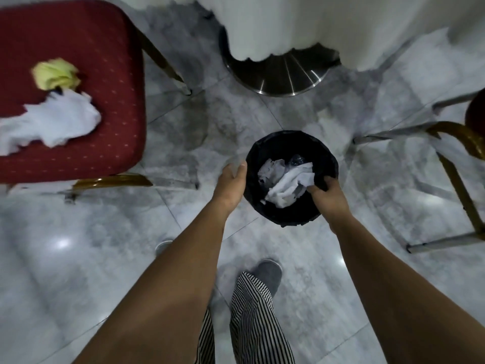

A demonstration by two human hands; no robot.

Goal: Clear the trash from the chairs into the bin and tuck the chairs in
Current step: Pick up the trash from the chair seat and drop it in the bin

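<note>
A polished grey marble floor (110, 258) spreads under a table draped in white cloth (275, 22) with a steel pedestal base (283, 77). A black-lined bin (283, 214) stands on the floor, holding crumpled white paper (286, 182). The left hand (231, 182) grips the bin's rim on its left side, while the right hand (328, 193) is closed on the opposite rim, fingers curled inside. To the left, well apart, a red padded chair (105, 48) carries a yellow-green wad (56, 74) touching a white crumpled napkin (52, 122).
</note>
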